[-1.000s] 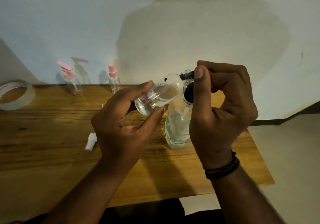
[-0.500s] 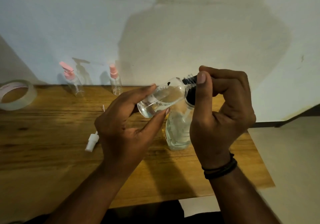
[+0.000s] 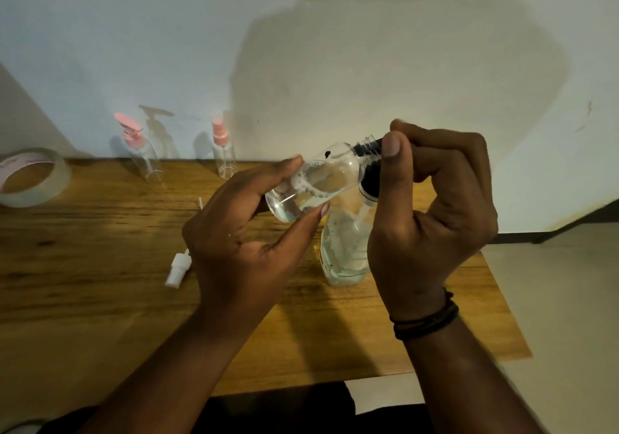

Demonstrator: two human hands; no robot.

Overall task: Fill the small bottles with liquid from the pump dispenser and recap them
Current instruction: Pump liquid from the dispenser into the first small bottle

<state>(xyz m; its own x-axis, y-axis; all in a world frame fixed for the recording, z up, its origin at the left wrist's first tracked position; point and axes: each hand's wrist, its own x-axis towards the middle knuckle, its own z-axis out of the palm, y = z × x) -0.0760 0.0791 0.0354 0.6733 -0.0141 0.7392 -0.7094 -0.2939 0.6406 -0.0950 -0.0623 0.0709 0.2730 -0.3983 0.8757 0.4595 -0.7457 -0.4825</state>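
I read left hand [image 3: 241, 242] grip as pinching small clear plastic bottle [image 3: 321, 182], tilted, neck on black nozzle. Right hand [image 3: 432, 219] grip curls over black pump head of clear dispenser [image 3: 345, 249] standing on wooden worktop [image 3: 100, 266]. Liquid low in bottle: filling underway. White cap [image 3: 177, 269] lies left, uncapped. Two pink-topped bottles [image 3: 221, 152] stand capped at back; contents unclear.

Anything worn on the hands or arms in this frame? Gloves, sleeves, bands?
No gloves; both forearms are bare, no sleeves in view. The right hand has dark cord-like bands stacked at the wrist. The left hand and its wrist carry nothing visible. No rings or markings can be made out.
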